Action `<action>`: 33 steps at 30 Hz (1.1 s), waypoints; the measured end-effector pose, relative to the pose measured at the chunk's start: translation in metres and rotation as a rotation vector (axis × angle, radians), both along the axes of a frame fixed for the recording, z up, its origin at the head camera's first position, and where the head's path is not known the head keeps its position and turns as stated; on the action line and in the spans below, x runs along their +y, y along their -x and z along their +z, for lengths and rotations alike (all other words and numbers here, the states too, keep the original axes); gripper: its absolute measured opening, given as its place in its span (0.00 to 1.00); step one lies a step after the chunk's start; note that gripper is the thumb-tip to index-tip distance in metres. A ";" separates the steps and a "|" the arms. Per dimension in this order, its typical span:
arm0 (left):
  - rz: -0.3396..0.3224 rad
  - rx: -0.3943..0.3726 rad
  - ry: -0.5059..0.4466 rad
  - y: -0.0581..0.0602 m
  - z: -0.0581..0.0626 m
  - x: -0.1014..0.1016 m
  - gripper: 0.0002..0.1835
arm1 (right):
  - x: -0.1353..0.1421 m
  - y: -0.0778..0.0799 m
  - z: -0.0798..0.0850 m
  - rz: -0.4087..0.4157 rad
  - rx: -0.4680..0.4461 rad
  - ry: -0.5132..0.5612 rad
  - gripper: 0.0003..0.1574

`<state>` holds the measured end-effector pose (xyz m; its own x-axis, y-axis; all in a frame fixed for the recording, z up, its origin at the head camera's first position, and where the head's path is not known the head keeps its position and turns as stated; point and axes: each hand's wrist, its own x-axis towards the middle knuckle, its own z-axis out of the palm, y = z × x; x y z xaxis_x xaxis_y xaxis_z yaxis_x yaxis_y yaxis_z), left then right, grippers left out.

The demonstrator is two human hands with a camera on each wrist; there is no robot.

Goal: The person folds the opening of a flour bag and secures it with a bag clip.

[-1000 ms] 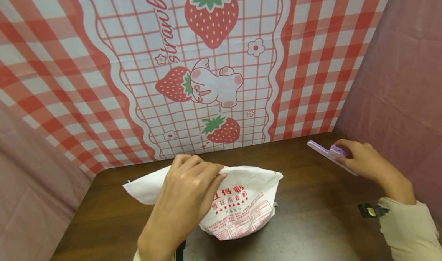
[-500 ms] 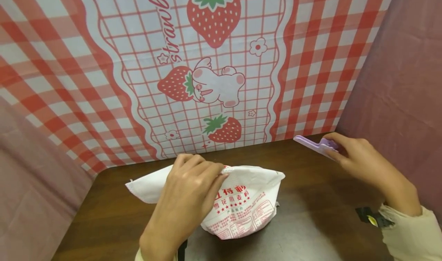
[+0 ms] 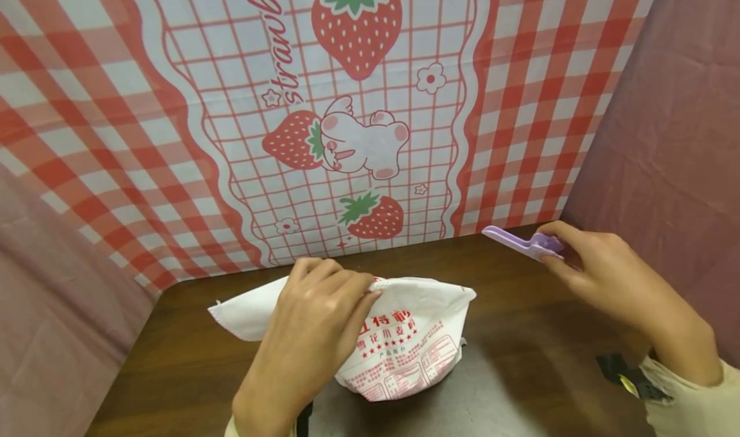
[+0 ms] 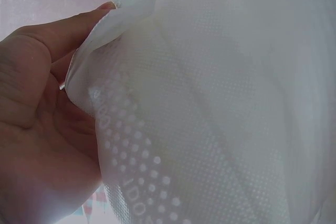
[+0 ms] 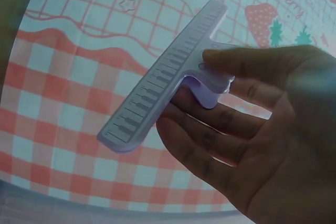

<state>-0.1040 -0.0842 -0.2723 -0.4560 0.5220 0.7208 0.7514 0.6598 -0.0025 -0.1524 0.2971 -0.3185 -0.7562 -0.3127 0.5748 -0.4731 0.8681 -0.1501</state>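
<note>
My left hand [image 3: 315, 324] grips the gathered, folded top of a white flour bag [image 3: 399, 353] with red print, which sits on the table in the head view. The left wrist view shows the bag's pale dotted plastic [image 4: 184, 103] close up, with the thumb [image 4: 68, 32] lying along its folded edge. At the right, my right hand [image 3: 607, 276] holds a lilac bag clip [image 3: 520, 243] in the air, apart from the bag. In the right wrist view the long clip [image 5: 163, 80] carries a piano-key pattern, and the thumb presses its handle against the fingers.
A dark wooden table [image 3: 173, 353] bears the bag. Behind it hangs a red-and-white checked strawberry cloth [image 3: 520, 115]. Pink fabric [image 3: 682, 135] hangs at both sides. A black strap [image 3: 627, 376] shows at the right sleeve.
My right hand has lifted the clip from the table's right side and brought it a little left. The clip has turned slightly. My left hand and the bag have stayed in place.
</note>
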 end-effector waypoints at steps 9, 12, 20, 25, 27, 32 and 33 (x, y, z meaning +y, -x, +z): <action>0.000 0.004 -0.001 0.000 0.000 -0.001 0.05 | -0.017 -0.012 0.009 0.014 0.022 0.012 0.20; -0.003 0.010 -0.007 0.001 0.000 0.000 0.04 | -0.023 -0.015 0.011 0.022 0.030 0.019 0.20; 0.004 0.023 -0.005 0.002 -0.001 0.000 0.04 | -0.045 -0.022 0.016 0.106 0.076 0.048 0.24; 0.007 0.013 -0.002 0.002 0.000 0.000 0.04 | -0.054 -0.023 0.023 0.142 0.126 0.080 0.25; 0.004 0.021 -0.005 0.003 0.000 0.000 0.04 | -0.059 -0.025 0.027 0.141 0.130 0.096 0.25; -0.001 0.032 -0.007 0.003 -0.001 0.000 0.03 | -0.075 -0.028 0.037 0.172 0.128 0.156 0.26; -0.001 0.031 -0.006 0.003 -0.001 0.000 0.03 | -0.078 -0.028 0.039 0.187 0.129 0.168 0.27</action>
<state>-0.1068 -0.0843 -0.2738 -0.4332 0.5178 0.7377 0.7515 0.6593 -0.0215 -0.1239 0.2192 -0.2798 -0.6113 -0.3323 0.7183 -0.6475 0.7318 -0.2125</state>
